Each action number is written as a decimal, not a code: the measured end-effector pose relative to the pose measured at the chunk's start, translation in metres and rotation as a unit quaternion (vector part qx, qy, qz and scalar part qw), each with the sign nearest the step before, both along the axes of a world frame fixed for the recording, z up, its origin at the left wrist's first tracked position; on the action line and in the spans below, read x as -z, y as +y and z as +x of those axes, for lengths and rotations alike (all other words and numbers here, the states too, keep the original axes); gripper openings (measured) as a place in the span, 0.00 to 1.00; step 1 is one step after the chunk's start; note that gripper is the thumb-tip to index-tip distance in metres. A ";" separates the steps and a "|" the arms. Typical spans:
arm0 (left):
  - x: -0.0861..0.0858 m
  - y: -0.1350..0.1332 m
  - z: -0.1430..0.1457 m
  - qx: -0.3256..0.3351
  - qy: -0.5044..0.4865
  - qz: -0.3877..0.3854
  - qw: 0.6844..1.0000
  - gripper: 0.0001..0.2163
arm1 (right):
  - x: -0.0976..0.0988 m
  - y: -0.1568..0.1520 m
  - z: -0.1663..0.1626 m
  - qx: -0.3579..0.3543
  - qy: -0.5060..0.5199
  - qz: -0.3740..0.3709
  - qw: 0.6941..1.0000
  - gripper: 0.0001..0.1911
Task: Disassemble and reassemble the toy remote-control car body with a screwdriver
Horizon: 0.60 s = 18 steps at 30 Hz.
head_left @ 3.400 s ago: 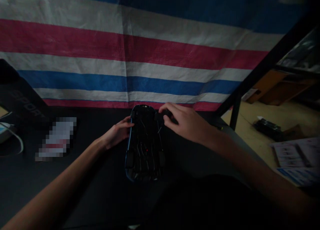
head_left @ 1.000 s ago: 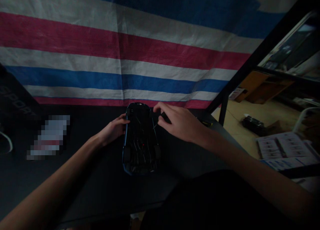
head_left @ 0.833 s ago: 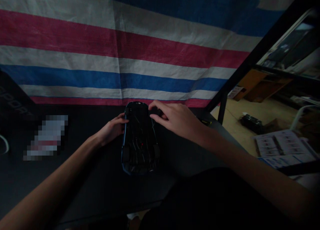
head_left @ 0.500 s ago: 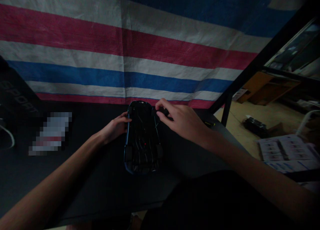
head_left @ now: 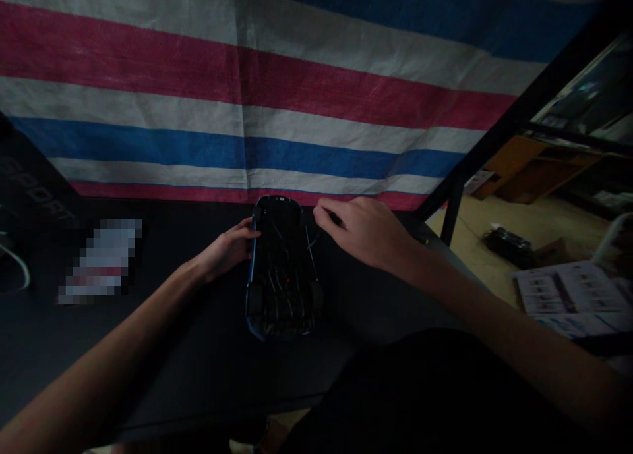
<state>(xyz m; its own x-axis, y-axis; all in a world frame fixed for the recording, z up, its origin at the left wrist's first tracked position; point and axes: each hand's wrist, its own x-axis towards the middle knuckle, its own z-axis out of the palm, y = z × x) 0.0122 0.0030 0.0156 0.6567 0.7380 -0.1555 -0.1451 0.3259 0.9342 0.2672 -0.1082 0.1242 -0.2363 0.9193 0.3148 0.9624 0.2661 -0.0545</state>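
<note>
A dark toy car [head_left: 284, 269] with blue body edges lies upside down on the black tabletop, its underside and wheels facing up. Against the car's left side rests my left hand [head_left: 230, 248], fingers curled onto its edge near the front wheel. To the right of the car, my right hand [head_left: 363, 230] is closed with thumb and forefinger together, slightly apart from the body. Something dark shows between those fingers, too dim to name. A thin light rod [head_left: 312, 243] sticks out at the car's right edge, below the fingertips; I cannot tell what it belongs to.
A striped woven sheet [head_left: 198, 105] hangs behind the black table [head_left: 198, 355]. At left are a blurred-out flat item [head_left: 103, 259], a dark box [head_left: 34, 184] lettered SPORT and a white cable [head_left: 20, 269]. A black frame post [head_left: 450, 217] stands right, with printed boxes [head_left: 568, 289] beyond.
My right hand has shifted slightly right, away from the car's front right wheel. My left hand and the car stay in place, while the view has moved a little.
</note>
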 end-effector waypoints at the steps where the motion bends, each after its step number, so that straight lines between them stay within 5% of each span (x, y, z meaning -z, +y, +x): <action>1: 0.000 0.000 0.000 0.003 -0.002 -0.001 1.000 0.25 | -0.001 0.000 -0.001 -0.019 0.013 0.002 1.000 0.16; 4: -0.001 -0.001 0.001 0.005 -0.010 -0.001 1.000 0.26 | -0.003 -0.001 -0.003 -0.080 0.026 0.001 0.996 0.14; 9: -0.003 -0.002 0.002 -0.002 -0.012 -0.006 1.000 0.26 | -0.003 -0.002 -0.006 -0.027 -0.022 -0.010 0.999 0.19; 14: -0.002 -0.001 0.002 0.001 -0.017 -0.002 1.000 0.24 | -0.001 -0.001 -0.002 -0.071 0.015 0.009 0.997 0.15; 18: -0.001 -0.001 0.002 -0.003 -0.015 0.002 1.000 0.25 | 0.001 0.003 0.000 -0.034 -0.002 0.008 0.999 0.20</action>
<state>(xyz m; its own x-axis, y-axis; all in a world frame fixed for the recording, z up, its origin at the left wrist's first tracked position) 0.0139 0.0019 0.0166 0.6569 0.7420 -0.1335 -0.1742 0.3217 0.9307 0.2671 -0.1053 0.1236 -0.2999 0.8958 0.3281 0.9419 0.3325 -0.0468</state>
